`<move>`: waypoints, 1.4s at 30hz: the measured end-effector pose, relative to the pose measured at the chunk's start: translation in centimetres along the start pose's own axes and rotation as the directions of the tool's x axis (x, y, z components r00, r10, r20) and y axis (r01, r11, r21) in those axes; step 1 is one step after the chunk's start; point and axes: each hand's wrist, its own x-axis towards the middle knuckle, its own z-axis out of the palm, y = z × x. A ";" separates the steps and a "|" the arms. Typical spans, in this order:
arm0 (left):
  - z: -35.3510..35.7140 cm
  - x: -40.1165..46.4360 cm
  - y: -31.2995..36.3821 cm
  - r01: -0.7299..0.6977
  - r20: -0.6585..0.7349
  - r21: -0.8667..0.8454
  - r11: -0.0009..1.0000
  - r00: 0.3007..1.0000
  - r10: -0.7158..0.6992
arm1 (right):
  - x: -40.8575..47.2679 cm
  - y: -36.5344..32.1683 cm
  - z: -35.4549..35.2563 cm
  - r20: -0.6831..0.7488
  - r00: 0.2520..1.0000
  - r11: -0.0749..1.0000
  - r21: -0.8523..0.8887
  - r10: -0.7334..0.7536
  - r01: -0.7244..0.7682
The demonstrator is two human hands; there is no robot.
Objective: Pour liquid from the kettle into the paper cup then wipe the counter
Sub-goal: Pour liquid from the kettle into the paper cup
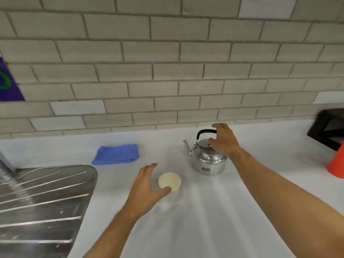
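Observation:
A shiny metal kettle [207, 161] with a black handle and its spout to the left stands on the white counter [214, 211]. My right hand [224, 141] hovers at the handle's right end, fingers apart, not closed on it. A cream paper cup [170, 180] stands upright in front and left of the kettle. My left hand [147, 189] is open beside the cup, thumb touching its near rim. A folded blue cloth [116, 154] lies further left, near the wall.
A steel sink drainboard [41, 205] fills the left. An orange cone [337, 164] and a black appliance [329, 127] sit at the right edge. A tiled wall [167, 62] runs behind the counter.

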 end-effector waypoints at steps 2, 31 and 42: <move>1.6 0.1 -0.8 0.086 0.007 -0.053 0.995 0.996 -0.086 | 0.9 1.2 0.7 -0.028 1.000 0.995 -0.094 0.013 -0.016; 7.5 1.3 -3.1 0.257 0.020 -0.408 0.876 0.962 -0.273 | -2.3 1.4 -3.1 0.124 0.981 0.856 0.514 -0.150 0.066; 7.2 1.0 -3.5 0.248 0.014 -0.449 0.858 0.962 -0.271 | -5.4 -2.0 -5.5 0.250 0.925 0.924 0.328 -0.286 0.197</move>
